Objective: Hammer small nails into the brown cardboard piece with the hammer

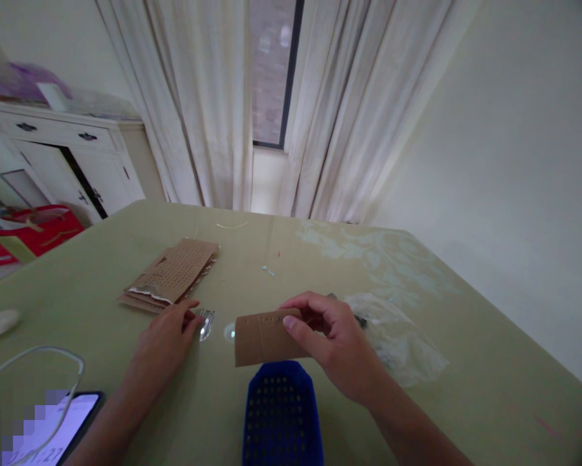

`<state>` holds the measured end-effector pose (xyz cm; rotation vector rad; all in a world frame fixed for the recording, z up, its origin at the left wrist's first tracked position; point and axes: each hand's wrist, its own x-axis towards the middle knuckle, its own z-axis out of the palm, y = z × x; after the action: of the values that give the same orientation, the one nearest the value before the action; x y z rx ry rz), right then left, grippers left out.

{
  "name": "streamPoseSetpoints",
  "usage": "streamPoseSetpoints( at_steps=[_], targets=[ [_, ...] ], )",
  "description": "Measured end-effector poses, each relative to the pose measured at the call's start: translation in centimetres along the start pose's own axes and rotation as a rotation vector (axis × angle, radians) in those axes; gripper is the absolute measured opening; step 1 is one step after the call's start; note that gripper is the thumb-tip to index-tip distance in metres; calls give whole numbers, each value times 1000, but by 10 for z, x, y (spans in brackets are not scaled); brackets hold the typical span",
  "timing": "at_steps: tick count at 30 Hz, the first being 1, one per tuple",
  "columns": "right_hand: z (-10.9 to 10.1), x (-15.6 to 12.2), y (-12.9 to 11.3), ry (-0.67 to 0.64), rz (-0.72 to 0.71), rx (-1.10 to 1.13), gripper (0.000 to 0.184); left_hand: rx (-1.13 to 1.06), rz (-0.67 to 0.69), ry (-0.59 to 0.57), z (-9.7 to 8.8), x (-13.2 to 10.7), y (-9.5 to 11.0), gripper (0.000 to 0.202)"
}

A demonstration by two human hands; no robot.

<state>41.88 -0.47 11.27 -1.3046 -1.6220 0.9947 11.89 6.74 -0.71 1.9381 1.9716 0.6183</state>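
While the torn cardboard stack (177, 275) lies at left, the left hand (169, 333) curls its fingers at the shiny strips (206, 325), grip or mere contact indeterminable. Rightward, near the far end of the blue basket (281, 369), a brown card (259, 340) sits pinched between the right hand's (327, 336) thumb and fingers; judged light, dry, fairly stiff yet creasable, best held by its edges. Furthest right: crumpled clear plastic (402, 340).
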Motion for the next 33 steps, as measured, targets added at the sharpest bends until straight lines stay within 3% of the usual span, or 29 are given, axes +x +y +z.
streamPoseSetpoints(
  at_steps=[7, 9, 12, 18, 23, 29, 33],
  targets=[
    [7, 0, 5, -83, 54, 153, 21, -41, 75, 90, 0, -6, 7, 37],
    [9, 0, 4, -100, 92, 271, 21, -127, 174, 146, 0, -16, 20, 37],
    [13, -1, 2, -140, 134, 364, 23, -428, 462, 241, 0, -39, 43, 35],
    [14, -8, -2, -253, 219, 473, 30, -621, 703, 199, -2, -68, 66, 28],
    [13, -11, -7, -279, 251, 482, 33, -651, 774, 197, -2, -67, 71, 29],
    [14, -10, -8, -277, 238, 465, 33, -696, 746, 313, -1, -79, 87, 24],
    [12, -10, -6, -309, 230, 455, 29, -655, 728, 360, 0, -82, 85, 24]
  ],
)
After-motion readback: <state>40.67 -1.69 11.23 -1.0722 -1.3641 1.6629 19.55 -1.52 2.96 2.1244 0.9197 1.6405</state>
